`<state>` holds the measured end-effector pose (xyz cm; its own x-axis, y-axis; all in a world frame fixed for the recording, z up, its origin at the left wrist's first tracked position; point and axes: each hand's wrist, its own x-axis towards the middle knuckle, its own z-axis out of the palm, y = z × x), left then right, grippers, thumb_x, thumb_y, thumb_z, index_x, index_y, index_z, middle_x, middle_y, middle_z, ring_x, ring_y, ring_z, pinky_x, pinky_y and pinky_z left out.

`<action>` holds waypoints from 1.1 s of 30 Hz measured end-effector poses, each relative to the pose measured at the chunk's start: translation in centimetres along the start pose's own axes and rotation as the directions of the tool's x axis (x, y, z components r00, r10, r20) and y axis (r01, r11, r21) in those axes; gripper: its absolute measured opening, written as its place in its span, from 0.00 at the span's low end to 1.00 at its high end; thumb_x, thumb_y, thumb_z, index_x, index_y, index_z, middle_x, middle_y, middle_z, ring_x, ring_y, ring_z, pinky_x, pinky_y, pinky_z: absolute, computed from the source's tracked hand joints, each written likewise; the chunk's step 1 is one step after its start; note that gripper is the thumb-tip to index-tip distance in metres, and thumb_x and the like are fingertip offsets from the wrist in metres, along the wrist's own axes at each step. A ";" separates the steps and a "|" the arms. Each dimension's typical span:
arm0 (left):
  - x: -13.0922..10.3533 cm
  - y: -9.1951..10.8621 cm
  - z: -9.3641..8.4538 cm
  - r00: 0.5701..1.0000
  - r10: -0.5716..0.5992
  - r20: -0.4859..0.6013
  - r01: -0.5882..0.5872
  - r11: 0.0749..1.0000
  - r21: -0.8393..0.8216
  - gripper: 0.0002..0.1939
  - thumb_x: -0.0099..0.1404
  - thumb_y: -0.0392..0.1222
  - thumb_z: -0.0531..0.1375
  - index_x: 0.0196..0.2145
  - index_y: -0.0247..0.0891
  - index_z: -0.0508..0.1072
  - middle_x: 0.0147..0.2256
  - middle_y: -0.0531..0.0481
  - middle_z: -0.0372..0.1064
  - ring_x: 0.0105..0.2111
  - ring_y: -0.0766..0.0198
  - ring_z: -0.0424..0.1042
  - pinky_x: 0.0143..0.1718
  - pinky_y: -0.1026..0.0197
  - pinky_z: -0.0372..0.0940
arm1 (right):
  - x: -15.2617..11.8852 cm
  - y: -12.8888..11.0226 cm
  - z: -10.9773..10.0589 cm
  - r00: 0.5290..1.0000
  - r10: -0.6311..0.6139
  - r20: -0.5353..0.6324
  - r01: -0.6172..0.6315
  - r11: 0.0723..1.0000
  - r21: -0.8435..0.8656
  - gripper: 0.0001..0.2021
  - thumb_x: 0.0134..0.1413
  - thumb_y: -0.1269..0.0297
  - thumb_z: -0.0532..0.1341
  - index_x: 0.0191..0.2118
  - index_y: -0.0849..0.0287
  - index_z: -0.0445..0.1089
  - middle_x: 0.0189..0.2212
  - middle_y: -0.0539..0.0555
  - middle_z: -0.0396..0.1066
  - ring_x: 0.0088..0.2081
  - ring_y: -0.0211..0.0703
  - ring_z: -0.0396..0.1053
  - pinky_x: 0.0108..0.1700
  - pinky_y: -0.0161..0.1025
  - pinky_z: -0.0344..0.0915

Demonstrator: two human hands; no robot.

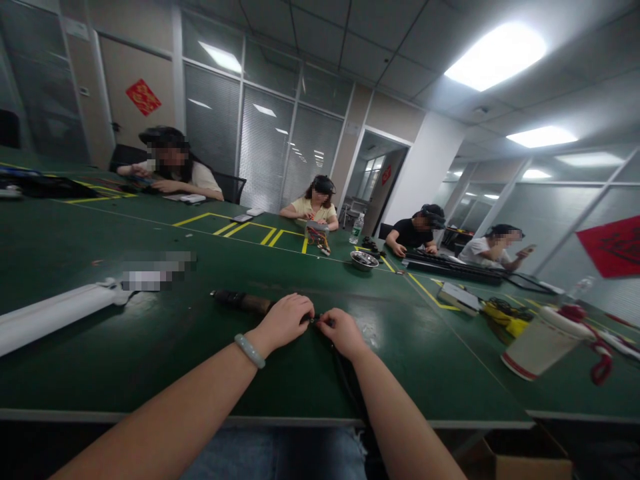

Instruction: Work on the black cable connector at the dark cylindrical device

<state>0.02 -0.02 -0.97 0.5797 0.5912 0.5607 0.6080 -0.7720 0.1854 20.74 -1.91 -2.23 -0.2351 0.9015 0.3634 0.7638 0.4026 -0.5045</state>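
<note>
Basically, the left hand (pixel 290 318) curls over the right-hand end of a dark handle (pixel 250 303), fingers mostly closed round it, probably to steady it. The right hand (pixel 346 333) sits just beside, thumb and finger pinched on what looks like a cord (pixel 344 373); exact contact too small to tell. Handle lies on the green table (pixel 125 360), cord running toward the near edge, likely for slack.

A metal bowl (pixel 365 265) near a clear bottle (pixel 357 230), a white cup (pixel 545 345) farther right.
</note>
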 end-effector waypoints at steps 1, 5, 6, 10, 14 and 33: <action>0.0 0.0 0.0 1.000 -0.001 0.000 0.001 1.000 -0.001 0.06 0.61 0.33 0.60 0.36 0.41 0.73 0.41 0.49 0.72 0.46 0.57 0.70 0.57 0.51 0.57 | 0.0 0.0 0.0 1.000 0.001 -0.001 -0.001 1.000 -0.001 0.03 0.55 0.65 0.65 0.32 0.57 0.75 0.33 0.50 0.72 0.34 0.39 0.69 0.37 0.34 0.62; 0.0 0.1 0.0 1.000 -0.001 0.004 0.001 1.000 -0.007 0.04 0.62 0.35 0.61 0.35 0.41 0.72 0.40 0.50 0.72 0.44 0.58 0.70 0.55 0.52 0.59 | 0.0 0.0 0.0 1.000 0.007 0.000 -0.007 1.000 -0.007 0.03 0.55 0.64 0.65 0.32 0.57 0.75 0.33 0.50 0.72 0.34 0.39 0.69 0.37 0.34 0.62; 0.1 0.1 0.0 1.000 -0.002 0.004 0.002 1.000 -0.009 0.03 0.62 0.36 0.61 0.35 0.41 0.73 0.40 0.50 0.72 0.44 0.58 0.70 0.55 0.52 0.58 | 0.0 0.0 0.0 1.000 0.007 0.000 -0.007 1.000 -0.008 0.03 0.55 0.64 0.64 0.32 0.57 0.75 0.33 0.50 0.72 0.34 0.39 0.69 0.38 0.34 0.62; 0.1 0.1 0.2 1.000 -0.010 0.003 0.010 1.000 -0.011 0.03 0.62 0.35 0.61 0.35 0.41 0.73 0.41 0.49 0.72 0.45 0.57 0.69 0.56 0.51 0.57 | 0.0 -0.1 -0.1 1.000 0.005 0.006 -0.005 1.000 -0.010 0.03 0.55 0.65 0.64 0.32 0.56 0.75 0.33 0.50 0.72 0.35 0.39 0.69 0.38 0.34 0.62; 0.1 0.1 0.2 1.000 -0.012 0.008 0.012 1.000 -0.018 0.03 0.62 0.35 0.62 0.35 0.40 0.73 0.39 0.49 0.72 0.43 0.57 0.70 0.52 0.52 0.60 | 0.0 -0.1 0.0 1.000 0.000 0.003 0.000 1.000 -0.019 0.02 0.55 0.66 0.65 0.32 0.56 0.75 0.33 0.50 0.72 0.35 0.39 0.69 0.38 0.34 0.61; 0.2 0.6 -0.7 0.998 -0.019 0.057 0.020 1.000 -0.013 0.04 0.63 0.35 0.60 0.37 0.41 0.73 0.40 0.49 0.72 0.42 0.58 0.70 0.48 0.55 0.62 | 0.0 -0.1 -0.1 1.000 -0.003 0.005 0.003 1.000 0.001 0.02 0.54 0.66 0.66 0.32 0.56 0.76 0.32 0.50 0.71 0.35 0.39 0.68 0.37 0.34 0.60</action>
<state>0.10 -0.53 -0.20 0.5980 0.6182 0.5101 0.6122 -0.7631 0.2071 20.70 -1.94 -2.14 -0.2405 0.9008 0.3615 0.7626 0.4057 -0.5037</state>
